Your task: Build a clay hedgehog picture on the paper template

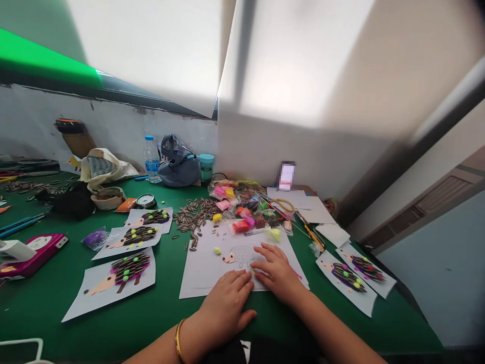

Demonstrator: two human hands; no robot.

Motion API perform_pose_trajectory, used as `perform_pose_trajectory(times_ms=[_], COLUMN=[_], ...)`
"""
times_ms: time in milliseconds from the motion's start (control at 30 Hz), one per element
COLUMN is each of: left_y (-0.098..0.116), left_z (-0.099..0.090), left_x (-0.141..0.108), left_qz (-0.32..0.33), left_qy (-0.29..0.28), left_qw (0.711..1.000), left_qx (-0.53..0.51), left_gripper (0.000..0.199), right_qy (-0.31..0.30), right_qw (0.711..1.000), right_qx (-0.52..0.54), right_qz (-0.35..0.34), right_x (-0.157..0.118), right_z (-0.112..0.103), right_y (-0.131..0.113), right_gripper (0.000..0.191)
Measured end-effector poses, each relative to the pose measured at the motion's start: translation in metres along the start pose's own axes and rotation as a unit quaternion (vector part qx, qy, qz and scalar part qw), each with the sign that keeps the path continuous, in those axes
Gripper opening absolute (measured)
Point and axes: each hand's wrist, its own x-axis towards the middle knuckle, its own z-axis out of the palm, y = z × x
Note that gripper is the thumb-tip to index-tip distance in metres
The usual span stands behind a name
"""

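Note:
A white sheet of paper [197, 283] lies in front of me, with a hedgehog drawing [240, 255] whose face is filled in with peach-coloured clay. My left hand [229, 298] rests at the sheet's lower edge, fingers stretched out flat. Over the drawing's right side is my right hand [278, 273], its fingers spread and fingertips at the paper. A tiny yellow-green bit [252, 272] shows between the fingertips of both hands; whether either one pinches it is unclear. Left of the drawing sits a yellow-green clay lump [217, 251].
Striped sunflower seeds [195, 215] are heaped behind the sheet, beside bagged coloured clay [242, 226] and yellow-handled scissors [284, 205]. Decorated hedgehog cards [91, 283] lie on the left, more cards [344, 290] on the right. A bottle [152, 162] and a propped phone [287, 177] stand behind.

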Motion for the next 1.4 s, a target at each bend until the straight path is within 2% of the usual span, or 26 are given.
perform_pose_trajectory(times_ms=[167,333,567,833,1167,1400], left_y=[-0.001,-0.002,0.0,0.001,-0.002,0.002], left_z=[0.001,0.002,-0.001,0.001,0.004,-0.001], left_x=[-0.001,0.0,0.0,-0.002,-0.003,-0.001], left_qz=[0.002,0.004,-0.002,-0.005,0.005,-0.005], left_qy=[0.003,0.008,0.012,0.015,0.018,0.007], left_qw=[1.0,1.0,1.0,1.0,1.0,1.0], left_qx=[-0.005,-0.004,-0.005,-0.002,-0.009,-0.016], left_gripper=[0.059,0.059,0.057,0.055,0.053,0.046], right_qy=[-0.028,-0.023,-0.023,-0.021,0.016,0.042], right_qw=[0.999,0.999,0.992,0.99,0.987,0.989], right_qx=[0.018,0.045,0.108,0.124,0.141,0.119], right_qz=[0.001,0.006,0.053,0.066,0.069,0.079], right_x=[0.005,0.005,0.008,0.001,0.015,0.028], right_z=[0.001,0.003,0.0,0.002,0.003,0.019], right_y=[0.001,0.002,0.005,0.007,0.001,-0.013], right_gripper=[0.021,0.016,0.013,0.013,0.008,0.009])
